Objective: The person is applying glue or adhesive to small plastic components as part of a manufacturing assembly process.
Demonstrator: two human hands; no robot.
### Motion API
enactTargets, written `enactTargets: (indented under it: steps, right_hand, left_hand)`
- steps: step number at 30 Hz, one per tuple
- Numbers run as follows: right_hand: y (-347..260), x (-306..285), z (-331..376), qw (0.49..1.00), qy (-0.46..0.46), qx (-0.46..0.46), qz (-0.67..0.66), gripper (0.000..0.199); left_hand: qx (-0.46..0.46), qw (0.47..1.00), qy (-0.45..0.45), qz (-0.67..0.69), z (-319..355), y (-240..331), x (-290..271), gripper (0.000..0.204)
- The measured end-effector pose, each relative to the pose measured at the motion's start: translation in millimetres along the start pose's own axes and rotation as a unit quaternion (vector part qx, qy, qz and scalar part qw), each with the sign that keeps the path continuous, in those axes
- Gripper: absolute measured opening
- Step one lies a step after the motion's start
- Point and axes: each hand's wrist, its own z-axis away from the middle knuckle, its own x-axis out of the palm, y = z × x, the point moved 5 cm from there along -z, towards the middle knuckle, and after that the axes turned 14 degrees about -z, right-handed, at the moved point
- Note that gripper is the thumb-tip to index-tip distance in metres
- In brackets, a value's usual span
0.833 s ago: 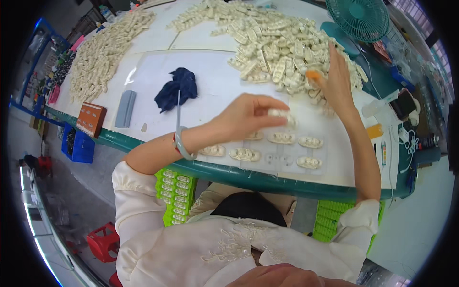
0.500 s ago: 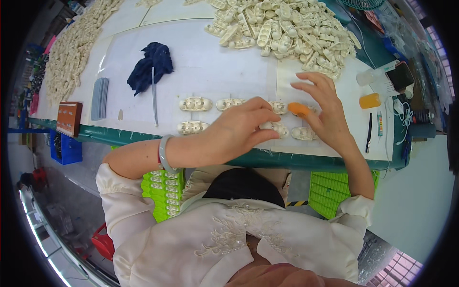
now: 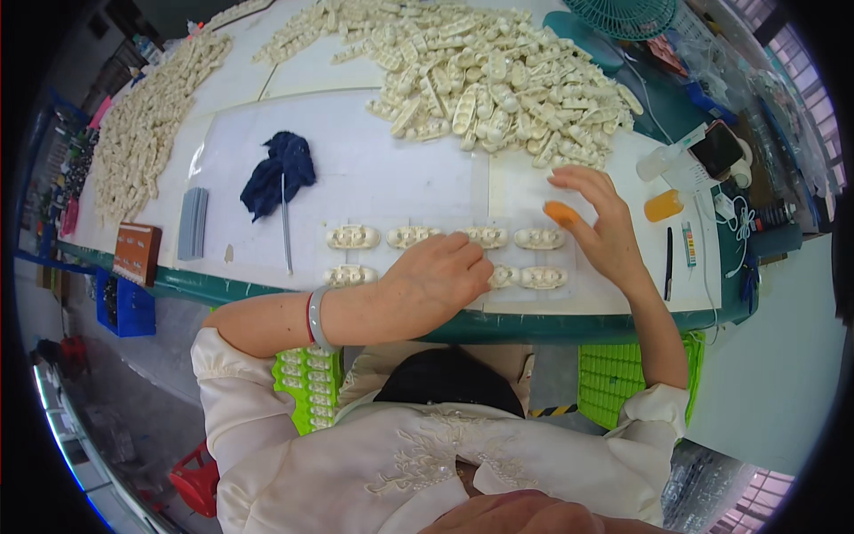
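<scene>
We see a broad white-topped table with a rounded dark-green edge (image 3: 551, 331), bearing a two-row array of oblong cream plastic pieces (image 3: 539, 238), our landmark. Beyond the array we observe a large heap of loose cream plastic pieces (image 3: 498, 80); well to its far left spreads a narrower cream heap (image 3: 147, 125). Nearer than the array and lower, to its left and right, we note two bright-green ribbed trays (image 3: 614, 374), the left one holding pieces.

The left forearm reaches in from the array's near left. We see the left hand (image 3: 436, 278) back uppermost, fingers curled down over the middle of the near row; whether they grip a piece we cannot tell. One near-row piece (image 3: 503, 276) lies just right of its fingertips, and the far row runs just beyond its knuckles. The right forearm rises at the array's right, where we find the right hand (image 3: 605, 227) open, fingers spread and pointing inward; the far row's end piece lies just left of its thumb.

Beyond the array's left end we mark a crumpled dark-blue cloth (image 3: 280, 173); farther left, a stack of flat grey strips (image 3: 193, 222). Smallest, we note an orange thumb cap (image 3: 562, 214) just beyond the array's right end.
</scene>
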Motion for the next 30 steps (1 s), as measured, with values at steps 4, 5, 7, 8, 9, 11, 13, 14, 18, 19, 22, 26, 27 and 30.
enactTargets:
  steps: [4,5,7,8,9,11,13,14,18,19,22,26,27,30]
  right_hand:
    - [16,-2,-56,1.0,0.008,-0.006,0.01,0.029]
    - [21,-3,-70,1.0,0.007,0.004,-0.004,0.029]
    - [28,-3,-85,0.999,-0.004,0.027,-0.017,0.028]
    - [30,-2,-90,0.999,-0.016,0.037,-0.016,0.027]
    - [32,0,-92,0.999,-0.024,0.047,-0.015,0.027]
    - [30,6,-92,0.998,-0.049,0.034,-0.001,0.027]
    - [28,11,-93,0.998,-0.06,0.02,-0.008,0.026]
    - [27,10,-95,0.999,-0.048,0.017,0.006,0.026]
    - [22,-8,-132,0.99,0.026,-0.093,0.101,0.028]
    - [22,-15,-147,0.98,0.058,-0.125,0.142,0.028]
    - [41,-16,-212,0.964,0.068,-0.157,0.205,0.032]
    - [97,16,-312,0.965,0.013,-0.095,0.245,0.037]
    - [114,23,-332,0.964,-0.008,-0.06,0.26,0.042]
    - [154,47,-382,0.953,-0.074,0.031,0.293,0.054]
  left_hand:
    - [0.002,1.0,0.01,0.011,-2,-5,-4,0.014]
    - [-0.006,1.0,0.004,0.009,-1,-8,-3,0.013]
    - [-0.007,1.0,-0.013,0.01,2,-14,-2,0.013]
    - [0.001,0.999,-0.009,0.044,5,-15,-2,0.014]
    - [0.01,0.999,-0.008,0.05,7,-15,-2,0.012]
    - [0.025,0.998,0.0,0.065,9,-14,-2,0.01]
    - [0.012,0.997,-0.001,0.073,10,-15,-2,0.012]
    - [0.0,0.997,-0.01,0.075,10,-16,-2,0.014]
    - [-0.06,0.992,0.002,0.109,6,-46,-18,0.026]
    - [-0.09,0.988,0.046,0.113,4,-67,-25,0.031]
    - [-0.18,0.978,0.1,0.029,-14,-157,-31,0.068]
    - [-0.325,0.942,0.071,0.047,-26,-254,8,0.098]
    - [-0.337,0.937,0.07,0.054,-30,-270,19,0.102]
    - [-0.375,0.921,0.079,0.07,-41,-311,39,0.103]
